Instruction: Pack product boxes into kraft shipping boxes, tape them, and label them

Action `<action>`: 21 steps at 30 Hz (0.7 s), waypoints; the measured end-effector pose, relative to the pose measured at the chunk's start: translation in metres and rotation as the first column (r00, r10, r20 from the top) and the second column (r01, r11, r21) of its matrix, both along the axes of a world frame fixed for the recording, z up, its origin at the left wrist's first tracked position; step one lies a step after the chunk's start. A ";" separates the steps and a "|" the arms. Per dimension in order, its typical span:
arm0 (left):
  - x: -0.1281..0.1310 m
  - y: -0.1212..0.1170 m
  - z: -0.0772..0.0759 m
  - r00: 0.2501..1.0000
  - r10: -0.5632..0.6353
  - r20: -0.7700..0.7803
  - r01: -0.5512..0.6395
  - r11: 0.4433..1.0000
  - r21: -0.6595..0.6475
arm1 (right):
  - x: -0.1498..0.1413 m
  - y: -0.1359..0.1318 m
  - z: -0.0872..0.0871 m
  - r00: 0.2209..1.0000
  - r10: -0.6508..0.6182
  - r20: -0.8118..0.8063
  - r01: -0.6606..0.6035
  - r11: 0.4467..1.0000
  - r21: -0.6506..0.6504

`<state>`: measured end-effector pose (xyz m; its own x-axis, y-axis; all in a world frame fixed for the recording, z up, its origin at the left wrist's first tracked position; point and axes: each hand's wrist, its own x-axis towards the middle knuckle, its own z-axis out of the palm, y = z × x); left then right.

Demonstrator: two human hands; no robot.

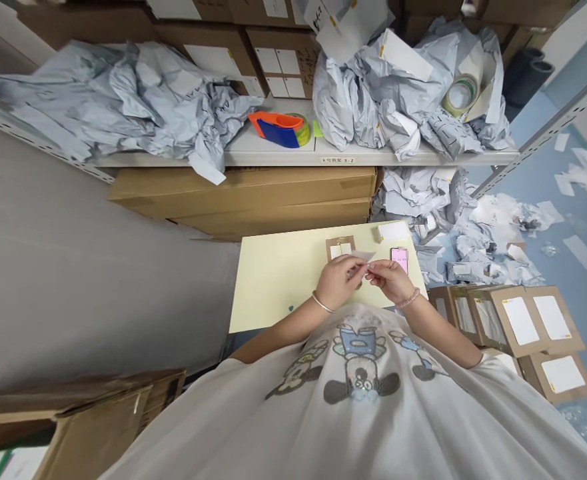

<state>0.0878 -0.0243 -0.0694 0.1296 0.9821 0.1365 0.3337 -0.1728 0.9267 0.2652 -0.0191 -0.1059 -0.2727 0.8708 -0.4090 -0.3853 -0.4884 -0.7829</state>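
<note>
since the pale slip (366, 257) is flimsy, left hand (338, 281) and right hand (390, 280) pinch it nearly shut. a kraft card (340, 248) lies below.

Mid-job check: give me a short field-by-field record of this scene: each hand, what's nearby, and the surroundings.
Left hand: pinches a thin pale translucent slip; bangle on wrist
Right hand: pinches the slip's other end; beaded pink bracelet on wrist
Beneath hands: flat kraft-cardboard mailer with white label
Beside hands: pink rectangular device; white card
Work surface: pale yellow board
Shelf: orange-and-blue tape dispenser; crumpled pale blue plastic mailers
Lower right: stacked kraft-cardboard mailers
</note>
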 end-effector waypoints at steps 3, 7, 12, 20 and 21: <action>-0.009 -0.005 0.001 0.998 -0.054 0.031 0.055 0.998 -0.008 | -0.013 -0.009 0.006 0.997 -0.066 0.041 0.064 0.996 0.054; -0.021 -0.001 -0.007 0.989 -0.086 0.124 0.099 0.989 -0.106 | -0.033 -0.019 0.012 0.973 -0.153 0.173 0.122 0.976 0.181; -0.026 0.003 -0.017 0.961 -0.039 0.273 0.121 0.950 -0.288 | -0.051 -0.026 0.010 0.918 -0.260 0.300 0.183 0.948 0.262; -0.039 0.010 -0.030 0.924 -0.069 0.375 0.217 0.904 -0.368 | -0.066 -0.028 0.007 0.873 -0.286 0.394 0.177 0.940 0.291; -0.041 0.012 -0.031 0.915 -0.077 0.395 0.239 0.893 -0.380 | -0.068 -0.027 0.007 0.872 -0.287 0.397 0.176 0.940 0.293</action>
<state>0.0470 -0.0123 -0.1001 0.3093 0.9279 -0.2081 -0.0362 0.2302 0.9725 0.1973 -0.0464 -0.0988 0.1030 0.9725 -0.2088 -0.0636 -0.2030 -0.9771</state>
